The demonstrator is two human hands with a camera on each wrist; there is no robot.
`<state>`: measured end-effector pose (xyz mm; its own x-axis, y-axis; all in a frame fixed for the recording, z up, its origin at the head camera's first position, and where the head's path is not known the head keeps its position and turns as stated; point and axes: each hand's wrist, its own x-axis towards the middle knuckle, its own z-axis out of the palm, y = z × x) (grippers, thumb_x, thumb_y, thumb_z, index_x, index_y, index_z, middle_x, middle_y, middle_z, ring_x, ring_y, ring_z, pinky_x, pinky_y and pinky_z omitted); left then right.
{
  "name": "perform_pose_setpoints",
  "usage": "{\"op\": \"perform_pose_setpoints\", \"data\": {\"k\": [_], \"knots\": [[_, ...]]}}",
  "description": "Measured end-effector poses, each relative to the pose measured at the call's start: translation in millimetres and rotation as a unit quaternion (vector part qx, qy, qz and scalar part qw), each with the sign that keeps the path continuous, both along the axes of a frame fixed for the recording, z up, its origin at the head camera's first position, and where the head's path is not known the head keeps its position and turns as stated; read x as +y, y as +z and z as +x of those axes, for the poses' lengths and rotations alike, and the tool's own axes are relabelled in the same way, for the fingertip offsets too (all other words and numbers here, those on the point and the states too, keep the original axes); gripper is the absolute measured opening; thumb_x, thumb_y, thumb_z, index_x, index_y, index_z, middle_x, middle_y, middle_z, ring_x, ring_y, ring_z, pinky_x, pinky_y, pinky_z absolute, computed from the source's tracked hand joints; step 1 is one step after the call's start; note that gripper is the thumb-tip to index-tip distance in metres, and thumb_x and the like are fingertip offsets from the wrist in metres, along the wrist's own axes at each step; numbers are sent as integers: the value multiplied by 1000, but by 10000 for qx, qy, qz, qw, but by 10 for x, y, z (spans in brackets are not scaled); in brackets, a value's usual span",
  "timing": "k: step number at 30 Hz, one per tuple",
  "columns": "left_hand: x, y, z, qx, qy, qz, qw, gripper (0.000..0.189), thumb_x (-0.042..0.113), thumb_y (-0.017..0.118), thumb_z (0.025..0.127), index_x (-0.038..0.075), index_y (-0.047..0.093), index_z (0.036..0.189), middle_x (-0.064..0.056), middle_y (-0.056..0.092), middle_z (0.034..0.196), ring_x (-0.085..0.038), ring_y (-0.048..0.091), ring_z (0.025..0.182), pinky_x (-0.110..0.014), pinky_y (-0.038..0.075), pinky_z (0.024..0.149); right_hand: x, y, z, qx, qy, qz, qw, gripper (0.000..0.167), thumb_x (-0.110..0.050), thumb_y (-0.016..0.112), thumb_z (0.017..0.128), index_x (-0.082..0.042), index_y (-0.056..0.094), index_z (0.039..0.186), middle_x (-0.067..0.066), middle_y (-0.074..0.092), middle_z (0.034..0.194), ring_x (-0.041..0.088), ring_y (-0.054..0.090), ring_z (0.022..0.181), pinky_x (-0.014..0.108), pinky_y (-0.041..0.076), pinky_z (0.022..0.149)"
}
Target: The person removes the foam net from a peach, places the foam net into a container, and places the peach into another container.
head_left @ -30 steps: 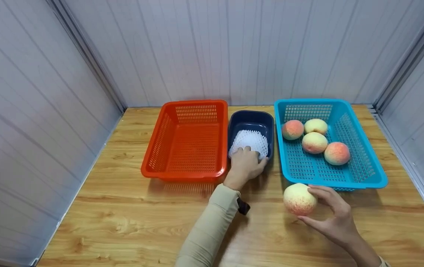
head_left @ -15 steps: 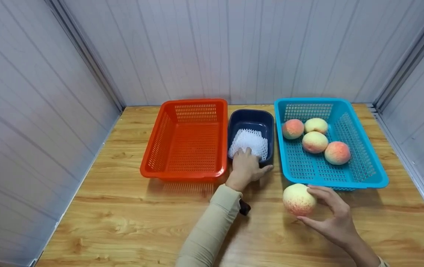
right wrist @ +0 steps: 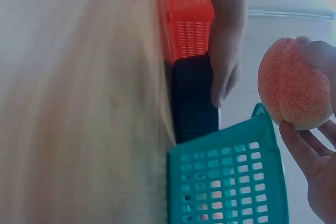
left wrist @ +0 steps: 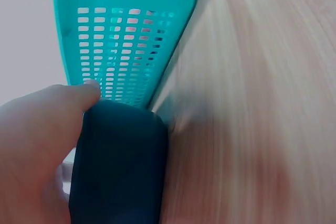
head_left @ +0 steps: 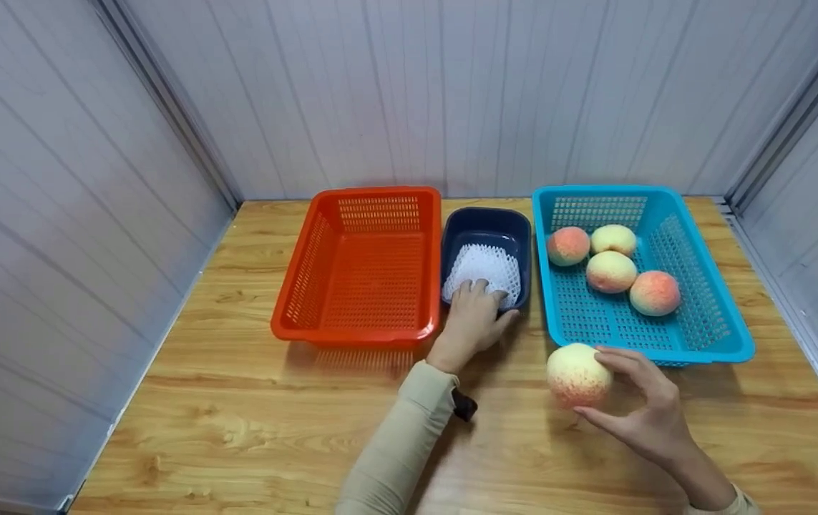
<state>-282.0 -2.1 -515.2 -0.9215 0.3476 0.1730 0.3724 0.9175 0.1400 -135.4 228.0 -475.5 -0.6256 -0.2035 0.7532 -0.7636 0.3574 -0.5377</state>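
A yellow-and-pink peach [head_left: 579, 377] is pinched between the thumb and fingers of my right hand [head_left: 648, 408], above the table in front of the blue-green basket. In the right wrist view the peach [right wrist: 294, 83] shows its redder side. My left hand [head_left: 474, 320] reaches over the near rim of a small dark blue tub [head_left: 489, 223]. Its fingertips touch white foam fruit netting [head_left: 486, 266] inside, while the thumb stands apart near the tub's near right corner. The left wrist view shows the tub's dark outer wall [left wrist: 119, 166] beside the thumb; the fingertips are hidden there.
A turquoise basket [head_left: 727, 343] at the right holds several peaches [head_left: 611, 272]. Left of the tub stands an orange-red basket [head_left: 373, 286] with its mesh floor showing. Pale panel walls [head_left: 409, 93] enclose the wooden table [head_left: 237, 429] at the back and both sides.
The left thumb spread outward, then came back in a little, with the fingers staying on the netting. My right hand has lifted the peach slightly.
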Motion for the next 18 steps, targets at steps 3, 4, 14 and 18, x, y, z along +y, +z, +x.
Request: {"op": "perform_pose_setpoints", "data": {"k": [3, 4, 14, 18], "knots": [[-24, 22, 8, 147, -155, 349, 9992, 44, 51, 57, 94, 15, 68, 116, -9, 57, 119, -28, 46, 113, -41, 36, 98, 41, 69, -40, 144, -15, 6, 9999, 74, 12, 88, 40, 11, 63, 110, 29, 61, 109, 23, 58, 110, 19, 45, 90], [-29, 30, 16, 196, -215, 434, 9986, 43, 50, 57, 93, 15, 68, 117, -8, 58, 119, -28, 46, 113, -41, 37, 98, 55, 97, -53, 177, -20, 8, 9998, 74, 12, 88, 40, 12, 63, 110, 30, 61, 109, 22, 58, 109, 18, 46, 88], [-38, 108, 79, 1159, -999, 1287, 9798, 22, 30, 62, 94, 18, 70, 111, 0, 61, 112, -20, 50, 111, -35, 42, 93, 177, 403, -263, 507, -41, -154, 9986, 66, -15, 93, 60, 13, 62, 111, 29, 60, 108, 16, 59, 106, 14, 49, 79], [-26, 156, 145, 1256, -1397, 1514, 9705, 18, 26, 63, 94, 18, 71, 107, 2, 63, 107, -17, 54, 103, -31, 43, 88, 217, 507, -317, 411, -63, -109, 9991, 69, -1, 92, 53, 14, 60, 113, 29, 59, 109, 15, 59, 104, 15, 50, 79]]}}
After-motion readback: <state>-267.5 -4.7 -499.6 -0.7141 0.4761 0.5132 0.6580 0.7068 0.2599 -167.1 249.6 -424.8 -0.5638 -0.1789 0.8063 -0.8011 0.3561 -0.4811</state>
